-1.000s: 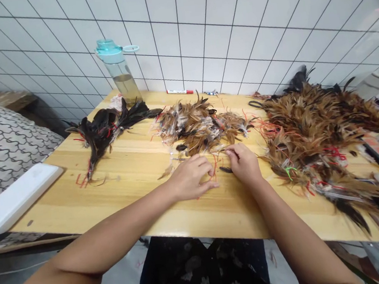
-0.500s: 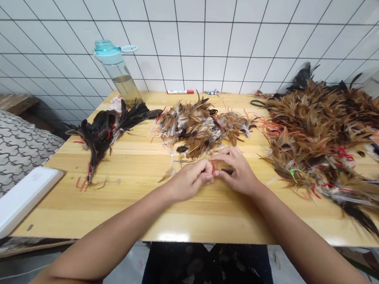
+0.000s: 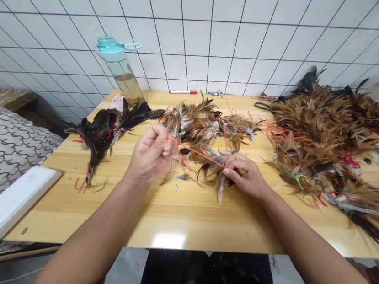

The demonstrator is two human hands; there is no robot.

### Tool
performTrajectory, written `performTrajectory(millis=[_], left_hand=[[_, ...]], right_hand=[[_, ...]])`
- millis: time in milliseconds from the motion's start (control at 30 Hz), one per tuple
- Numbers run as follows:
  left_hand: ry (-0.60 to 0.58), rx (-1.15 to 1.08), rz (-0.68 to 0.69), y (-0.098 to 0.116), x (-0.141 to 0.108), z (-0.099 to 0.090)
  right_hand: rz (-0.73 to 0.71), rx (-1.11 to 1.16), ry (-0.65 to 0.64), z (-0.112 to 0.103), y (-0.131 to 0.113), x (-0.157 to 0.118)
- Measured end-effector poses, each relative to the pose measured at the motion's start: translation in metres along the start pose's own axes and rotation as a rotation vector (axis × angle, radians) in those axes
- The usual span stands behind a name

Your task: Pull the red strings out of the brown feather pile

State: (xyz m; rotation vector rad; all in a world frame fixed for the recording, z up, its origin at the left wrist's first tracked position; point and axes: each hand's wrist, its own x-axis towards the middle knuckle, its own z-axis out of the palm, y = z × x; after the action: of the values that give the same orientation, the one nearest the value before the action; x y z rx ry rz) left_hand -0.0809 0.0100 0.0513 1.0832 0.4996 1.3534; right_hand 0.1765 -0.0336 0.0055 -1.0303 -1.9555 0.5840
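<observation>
My left hand (image 3: 152,155) is closed on one end of a thin red string (image 3: 198,153), raised a little above the wooden table. The string runs taut down to my right hand (image 3: 246,174), whose thumb and fingers pinch a small bundle of brown and grey feathers (image 3: 216,176). Where the string meets the bundle, my right fingers cover it. Just behind both hands lies a loose heap of brown feathers (image 3: 204,119) with white quill ends.
Black feather bunches (image 3: 100,130) lie at the left, before a water bottle (image 3: 124,76). A large brown feather pile (image 3: 325,120) with red and green strings covers the right side. A marker (image 3: 183,91) rests by the tiled wall, and a white device (image 3: 20,199) sits at the left edge.
My hands were close together and have moved apart. The left went up and left, drawing the red string taut. Feathers now show at my right hand.
</observation>
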Motion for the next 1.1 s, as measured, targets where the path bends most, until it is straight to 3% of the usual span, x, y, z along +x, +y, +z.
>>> performTrajectory(millis=[167,433,633,767,900,1000,1100], left_hand=[[0.127,-0.095,0.066,0.014,0.011,-0.012],[0.222,-0.100,0.142,0.024,0.016,-0.024],[0.233,-0.003,0.237,0.028,0.021,-0.041],[0.340,-0.026,0.242,0.032,0.024,-0.045],[0.418,-0.001,0.269,0.038,0.026,-0.049],[0.536,0.004,0.288,0.042,0.028,-0.063],[0.592,0.244,0.321,0.040,0.031,-0.082]], right_hand=[[0.066,-0.115,0.136,-0.005,0.009,0.001],[0.089,-0.699,0.372,-0.024,0.026,-0.002],[0.243,-0.984,0.570,-0.047,0.029,-0.005],[0.315,-1.064,0.682,-0.056,0.029,-0.007],[0.359,-1.078,0.708,-0.061,0.031,-0.008],[0.361,-1.076,0.683,-0.063,0.033,-0.007],[0.329,-1.079,0.645,-0.059,0.031,-0.007]])
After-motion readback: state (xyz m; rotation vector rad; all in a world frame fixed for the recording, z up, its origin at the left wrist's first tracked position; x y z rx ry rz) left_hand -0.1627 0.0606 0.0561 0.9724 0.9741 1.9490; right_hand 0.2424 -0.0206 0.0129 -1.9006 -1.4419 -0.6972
